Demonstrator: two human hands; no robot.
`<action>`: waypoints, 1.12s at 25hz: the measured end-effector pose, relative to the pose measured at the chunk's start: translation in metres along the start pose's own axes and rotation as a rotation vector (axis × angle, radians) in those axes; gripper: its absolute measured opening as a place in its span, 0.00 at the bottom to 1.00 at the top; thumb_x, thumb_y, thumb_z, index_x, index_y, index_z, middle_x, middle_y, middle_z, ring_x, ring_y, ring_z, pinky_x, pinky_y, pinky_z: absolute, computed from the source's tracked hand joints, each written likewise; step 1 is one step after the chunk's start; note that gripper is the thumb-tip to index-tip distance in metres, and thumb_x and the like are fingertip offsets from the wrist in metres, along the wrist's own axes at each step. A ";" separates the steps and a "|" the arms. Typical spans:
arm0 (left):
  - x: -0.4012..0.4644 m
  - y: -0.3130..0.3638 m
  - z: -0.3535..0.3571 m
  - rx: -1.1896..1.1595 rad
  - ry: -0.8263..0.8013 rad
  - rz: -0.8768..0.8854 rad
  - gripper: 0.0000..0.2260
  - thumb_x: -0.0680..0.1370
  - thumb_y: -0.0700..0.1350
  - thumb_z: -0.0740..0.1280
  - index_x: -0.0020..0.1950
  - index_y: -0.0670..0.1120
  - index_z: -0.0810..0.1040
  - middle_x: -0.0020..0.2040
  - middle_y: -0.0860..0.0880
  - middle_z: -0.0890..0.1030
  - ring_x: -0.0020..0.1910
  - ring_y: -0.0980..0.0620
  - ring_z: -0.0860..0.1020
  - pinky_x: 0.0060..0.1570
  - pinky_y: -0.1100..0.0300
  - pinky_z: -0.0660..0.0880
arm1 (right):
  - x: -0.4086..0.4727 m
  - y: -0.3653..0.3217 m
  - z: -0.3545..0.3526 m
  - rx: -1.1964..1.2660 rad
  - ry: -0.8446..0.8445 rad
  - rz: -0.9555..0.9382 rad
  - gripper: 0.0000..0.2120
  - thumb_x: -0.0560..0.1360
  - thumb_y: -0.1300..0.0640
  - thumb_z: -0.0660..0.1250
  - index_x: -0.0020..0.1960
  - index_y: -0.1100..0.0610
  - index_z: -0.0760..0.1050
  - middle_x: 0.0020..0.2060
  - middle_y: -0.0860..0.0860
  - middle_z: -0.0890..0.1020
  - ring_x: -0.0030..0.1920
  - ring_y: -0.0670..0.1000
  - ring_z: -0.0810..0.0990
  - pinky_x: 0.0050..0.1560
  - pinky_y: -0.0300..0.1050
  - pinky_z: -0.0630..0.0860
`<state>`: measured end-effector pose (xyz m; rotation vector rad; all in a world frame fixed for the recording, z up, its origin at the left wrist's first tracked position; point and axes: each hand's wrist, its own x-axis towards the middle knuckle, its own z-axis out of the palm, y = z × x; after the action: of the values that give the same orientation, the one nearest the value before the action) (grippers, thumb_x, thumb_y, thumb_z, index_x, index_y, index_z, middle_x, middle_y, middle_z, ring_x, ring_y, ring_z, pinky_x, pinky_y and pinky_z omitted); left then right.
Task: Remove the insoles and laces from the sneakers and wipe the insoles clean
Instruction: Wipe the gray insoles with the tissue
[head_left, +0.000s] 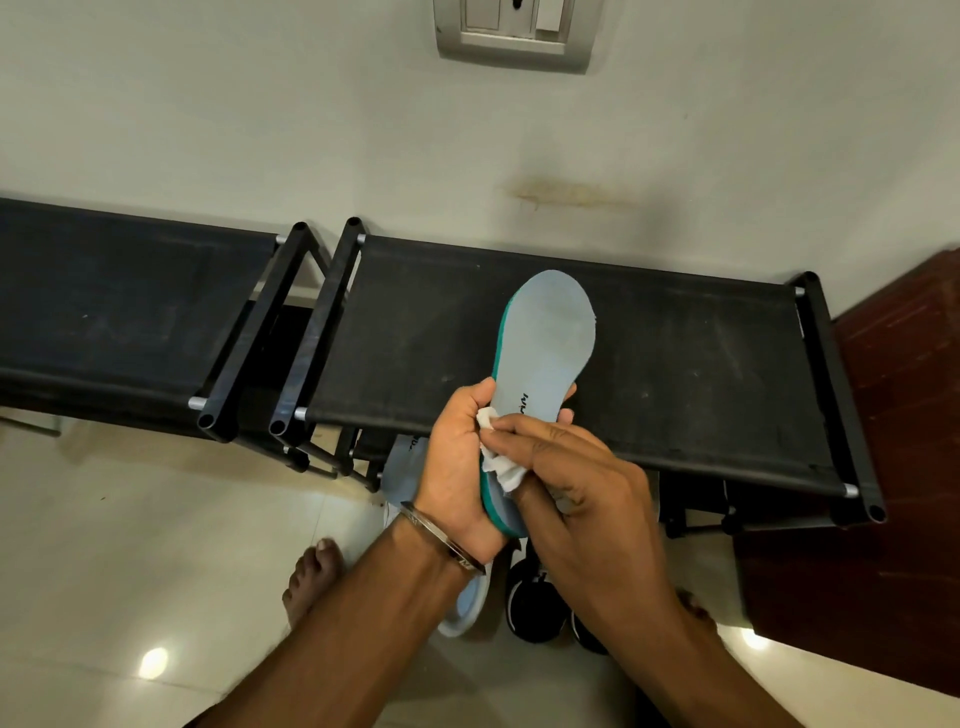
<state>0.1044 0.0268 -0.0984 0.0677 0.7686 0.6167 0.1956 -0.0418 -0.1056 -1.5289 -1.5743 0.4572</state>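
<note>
My left hand (454, 467) grips a light blue insole (548, 343) with a teal edge around its heel half, toe end pointing away over the rack. My right hand (566, 478) presses a crumpled white tissue (498, 467) against the insole's heel area, fingers curled over it. A second light blue insole (470, 605) lies on the floor below my left wrist, mostly hidden. A black sneaker (535, 603) stands on the floor under my hands, partly covered by my right forearm.
A black fabric-topped shoe rack (675, 364) stands in front of me, a second one (130, 312) to its left, both against a pale wall. A dark red wooden panel (893, 467) is at the right. My bare feet stand on glossy tiles.
</note>
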 end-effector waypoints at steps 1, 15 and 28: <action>0.001 0.003 -0.003 0.011 0.010 0.006 0.26 0.79 0.57 0.56 0.69 0.42 0.75 0.68 0.43 0.76 0.57 0.48 0.76 0.57 0.57 0.74 | -0.002 0.001 0.000 0.033 -0.022 -0.001 0.16 0.72 0.66 0.70 0.57 0.54 0.83 0.55 0.39 0.79 0.60 0.38 0.78 0.63 0.32 0.72; -0.009 -0.010 0.006 0.057 -0.066 -0.010 0.25 0.79 0.54 0.56 0.71 0.41 0.72 0.70 0.41 0.73 0.69 0.45 0.72 0.68 0.54 0.69 | 0.005 0.014 -0.008 0.089 0.135 0.127 0.14 0.72 0.68 0.73 0.54 0.54 0.84 0.52 0.44 0.84 0.54 0.40 0.82 0.58 0.39 0.78; 0.002 0.019 -0.012 -0.014 -0.022 0.059 0.24 0.80 0.56 0.56 0.70 0.42 0.73 0.67 0.39 0.75 0.69 0.44 0.72 0.72 0.51 0.65 | -0.002 0.005 -0.003 0.039 -0.087 -0.089 0.13 0.70 0.67 0.72 0.52 0.56 0.85 0.53 0.47 0.85 0.55 0.43 0.81 0.58 0.38 0.77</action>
<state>0.0882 0.0418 -0.1031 0.0845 0.7430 0.6763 0.2009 -0.0441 -0.1087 -1.4199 -1.6837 0.5077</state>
